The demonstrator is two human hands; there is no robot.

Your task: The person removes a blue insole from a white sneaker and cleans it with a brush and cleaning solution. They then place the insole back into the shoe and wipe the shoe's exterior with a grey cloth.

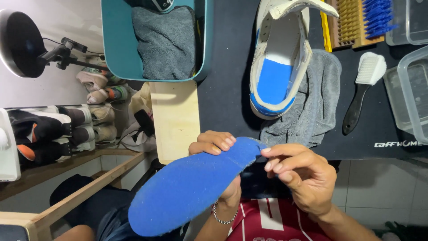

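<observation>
Sneaker (278, 58) — grey towel (314, 105) — beyond held insole (191, 187)

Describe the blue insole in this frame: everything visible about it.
The blue insole is a flat, foot-shaped insert that looks like foam under a fuzzy fabric face with pale specks. It is held in the air below the table edge, slanting down to the left. The left hand grips its upper part; the right hand pinches its frayed tip.

bright blue insole (191, 187), white-and-blue shoe (278, 58), grey towel (314, 105), teal bin (113, 40), blue-bristled wooden brush (361, 22), black mat (223, 89)
</observation>
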